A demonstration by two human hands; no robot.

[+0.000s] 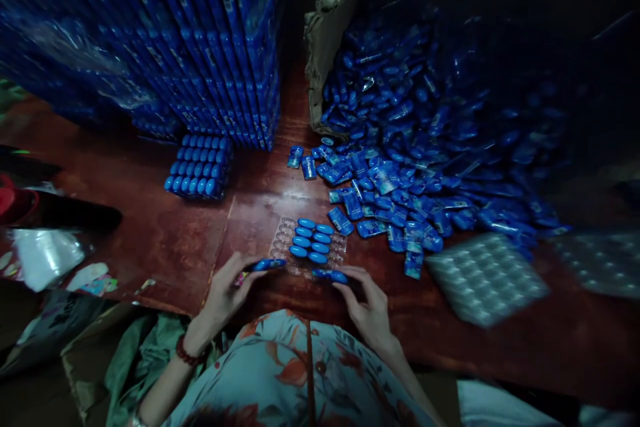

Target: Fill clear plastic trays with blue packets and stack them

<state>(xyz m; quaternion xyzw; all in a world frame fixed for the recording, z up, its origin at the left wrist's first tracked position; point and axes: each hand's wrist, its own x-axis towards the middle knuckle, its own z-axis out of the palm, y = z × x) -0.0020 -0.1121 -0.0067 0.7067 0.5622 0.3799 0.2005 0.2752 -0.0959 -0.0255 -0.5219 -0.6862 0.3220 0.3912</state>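
A clear plastic tray (283, 240) lies on the table in front of me, with several blue pieces (303, 232) standing in two columns along its middle. My left hand (231, 283) pinches a blue piece (269, 264) at the tray's near left corner. At the near right corner, my right hand (364, 299) holds another blue piece (331, 276) between thumb and fingers. The tray's outer pockets, left and right, show no pieces. Both held pieces lie nearly level, pointing inward toward each other.
Many loose blue packets (390, 180) spill from a torn cardboard box (320, 47) at the right. Clear trays (490, 278) lie at the right. Tall stacks of blue packs (200, 33) rise at the back left, near a smaller filled stack (197, 165). A dark bottle (70, 209) lies at the left.
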